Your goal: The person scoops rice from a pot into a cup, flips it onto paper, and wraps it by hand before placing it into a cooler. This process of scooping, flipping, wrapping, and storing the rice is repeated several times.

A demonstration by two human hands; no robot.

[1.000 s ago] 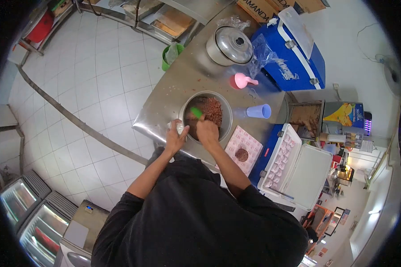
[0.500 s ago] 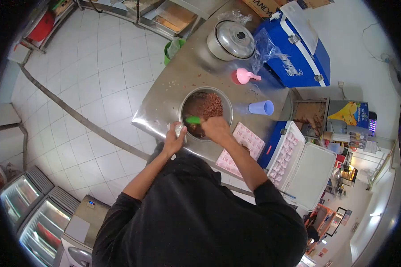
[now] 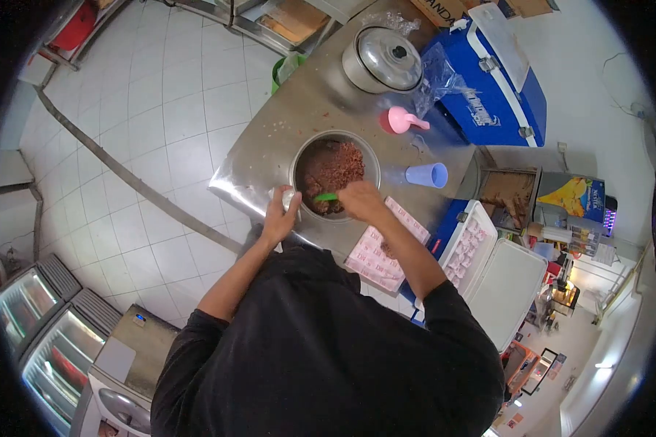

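Note:
A round metal bowl (image 3: 296,156) on the steel table (image 3: 259,156) holds a reddish-brown crumbly mix (image 3: 335,164). My right hand (image 3: 359,200) is closed round the handle of a green utensil (image 3: 326,197), whose end lies in the mix. Left of the bowl, close to its rim, my left hand (image 3: 280,217) grips a small whitish item (image 3: 288,197), too small to identify. Pink-and-white printed paper sheets (image 3: 372,255) lie right of the bowl, partly under my right forearm, with a bit of brown mix on them.
Beyond the bowl stand a lidded metal pot (image 3: 383,62), a pink scoop (image 3: 404,120) and a blue cup (image 3: 428,175). A blue cooler (image 3: 488,95) is at the back right. An open cooler (image 3: 468,251) holds pink-and-white wrapped pieces.
The green utensil has shifted slightly right within the bowl, along with my right hand. The view has tilted a little. My left hand keeps its hold beside the rim.

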